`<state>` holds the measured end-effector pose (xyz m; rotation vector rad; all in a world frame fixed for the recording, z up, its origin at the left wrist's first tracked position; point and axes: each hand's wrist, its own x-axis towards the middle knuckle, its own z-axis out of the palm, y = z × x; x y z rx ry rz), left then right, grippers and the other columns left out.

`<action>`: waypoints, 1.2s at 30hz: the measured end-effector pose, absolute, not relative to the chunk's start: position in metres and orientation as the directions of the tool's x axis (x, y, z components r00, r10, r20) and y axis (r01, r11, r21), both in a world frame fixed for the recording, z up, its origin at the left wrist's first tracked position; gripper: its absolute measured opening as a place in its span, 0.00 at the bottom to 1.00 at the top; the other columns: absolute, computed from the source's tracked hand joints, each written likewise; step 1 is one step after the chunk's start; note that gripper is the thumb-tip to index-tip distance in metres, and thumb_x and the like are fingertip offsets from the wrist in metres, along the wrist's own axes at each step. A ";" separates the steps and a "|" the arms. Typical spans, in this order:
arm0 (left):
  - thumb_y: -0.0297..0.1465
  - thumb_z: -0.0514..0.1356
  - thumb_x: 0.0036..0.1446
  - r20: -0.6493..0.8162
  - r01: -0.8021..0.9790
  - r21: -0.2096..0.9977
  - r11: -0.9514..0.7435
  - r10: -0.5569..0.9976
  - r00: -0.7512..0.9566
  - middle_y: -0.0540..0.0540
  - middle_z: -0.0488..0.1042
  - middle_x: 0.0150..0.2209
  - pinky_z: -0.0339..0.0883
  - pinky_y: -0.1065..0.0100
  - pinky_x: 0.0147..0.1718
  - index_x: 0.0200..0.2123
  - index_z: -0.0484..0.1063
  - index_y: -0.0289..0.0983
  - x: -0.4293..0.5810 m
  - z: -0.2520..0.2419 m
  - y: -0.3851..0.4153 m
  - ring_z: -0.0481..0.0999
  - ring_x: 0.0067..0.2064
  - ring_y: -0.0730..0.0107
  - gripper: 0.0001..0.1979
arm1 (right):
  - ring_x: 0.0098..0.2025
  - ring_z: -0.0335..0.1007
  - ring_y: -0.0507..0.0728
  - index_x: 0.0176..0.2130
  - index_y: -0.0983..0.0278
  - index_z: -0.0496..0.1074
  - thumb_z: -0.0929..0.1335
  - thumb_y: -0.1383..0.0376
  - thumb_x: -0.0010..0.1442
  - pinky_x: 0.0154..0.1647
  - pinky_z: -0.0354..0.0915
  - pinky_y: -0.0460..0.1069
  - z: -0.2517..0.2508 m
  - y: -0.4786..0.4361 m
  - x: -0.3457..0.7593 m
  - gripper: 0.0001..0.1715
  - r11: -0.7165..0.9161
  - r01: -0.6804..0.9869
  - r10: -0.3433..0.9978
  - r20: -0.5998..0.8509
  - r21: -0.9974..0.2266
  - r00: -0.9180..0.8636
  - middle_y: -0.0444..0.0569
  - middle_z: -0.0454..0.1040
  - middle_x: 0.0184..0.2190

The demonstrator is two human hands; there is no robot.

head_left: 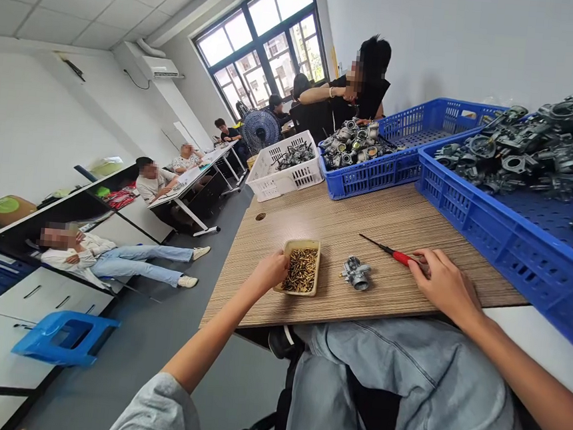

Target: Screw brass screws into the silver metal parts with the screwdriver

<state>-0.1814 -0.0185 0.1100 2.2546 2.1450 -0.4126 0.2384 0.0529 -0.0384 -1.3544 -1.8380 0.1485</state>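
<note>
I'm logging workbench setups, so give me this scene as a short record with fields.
Left hand: at the left rim of a small tub; fingertips' grip unclear
Tub contents: many small brass-coloured pieces
Right hand: holding a red-handled screwdriver
Between hands: tub and one metal part on the table
Far side: white basket and blue crate, both holding metal parts
Right side: larger blue crate with more parts

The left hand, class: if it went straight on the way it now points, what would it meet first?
Probably the small tub, as the left hand is at its left rim. If the hand reaches over that rim, the brass pieces inside come first; depth is unclear.
</note>
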 end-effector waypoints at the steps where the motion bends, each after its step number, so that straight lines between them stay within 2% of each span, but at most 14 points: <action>1: 0.25 0.58 0.65 -0.187 0.983 -0.172 -0.066 0.982 0.033 0.39 0.77 0.48 0.71 0.65 0.42 0.43 0.80 0.38 -0.182 0.111 -0.019 0.82 0.44 0.58 0.10 | 0.43 0.78 0.65 0.51 0.58 0.75 0.65 0.53 0.71 0.42 0.71 0.57 -0.037 0.052 0.238 0.17 0.402 0.741 0.842 0.536 -0.538 -0.068 0.54 0.79 0.46; 9: 0.25 0.60 0.63 -0.131 0.992 -0.061 -0.108 0.986 0.099 0.42 0.78 0.45 0.70 0.66 0.42 0.40 0.79 0.38 -0.193 0.123 -0.017 0.80 0.43 0.61 0.07 | 0.45 0.79 0.65 0.49 0.59 0.74 0.65 0.56 0.72 0.41 0.69 0.56 -0.028 0.048 0.235 0.13 0.383 0.750 0.848 0.526 -0.540 -0.054 0.53 0.80 0.47; 16: 0.25 0.61 0.62 -0.087 0.987 0.020 -0.156 0.984 0.158 0.44 0.77 0.41 0.70 0.66 0.45 0.39 0.79 0.38 -0.200 0.128 -0.013 0.79 0.43 0.61 0.07 | 0.44 0.79 0.65 0.51 0.58 0.74 0.65 0.54 0.72 0.42 0.70 0.57 -0.027 0.047 0.236 0.16 0.373 0.740 0.863 0.503 -0.559 -0.055 0.54 0.79 0.47; 21: 0.26 0.61 0.63 -0.070 0.982 0.062 -0.176 0.981 0.180 0.44 0.77 0.40 0.70 0.65 0.44 0.40 0.79 0.38 -0.197 0.133 -0.012 0.78 0.42 0.61 0.06 | 0.41 0.78 0.64 0.53 0.58 0.75 0.64 0.52 0.73 0.37 0.68 0.56 -0.025 0.045 0.237 0.18 0.337 0.775 0.879 0.473 -0.535 -0.057 0.54 0.79 0.48; 30: 0.27 0.62 0.61 -0.051 0.970 0.094 -0.223 0.972 0.229 0.44 0.77 0.39 0.69 0.66 0.42 0.38 0.79 0.38 -0.176 0.138 -0.012 0.77 0.39 0.63 0.05 | 0.40 0.77 0.63 0.53 0.59 0.74 0.63 0.51 0.73 0.41 0.69 0.56 -0.034 0.052 0.239 0.19 0.356 0.766 0.876 0.476 -0.535 -0.074 0.54 0.78 0.48; 36: 0.27 0.61 0.60 -0.058 0.977 0.061 -0.205 0.976 0.208 0.43 0.78 0.39 0.68 0.66 0.39 0.34 0.78 0.37 -0.171 0.134 -0.011 0.76 0.37 0.63 0.05 | 0.41 0.78 0.63 0.53 0.59 0.74 0.63 0.52 0.73 0.38 0.68 0.56 -0.030 0.049 0.238 0.19 0.353 0.766 0.876 0.477 -0.537 -0.070 0.54 0.79 0.49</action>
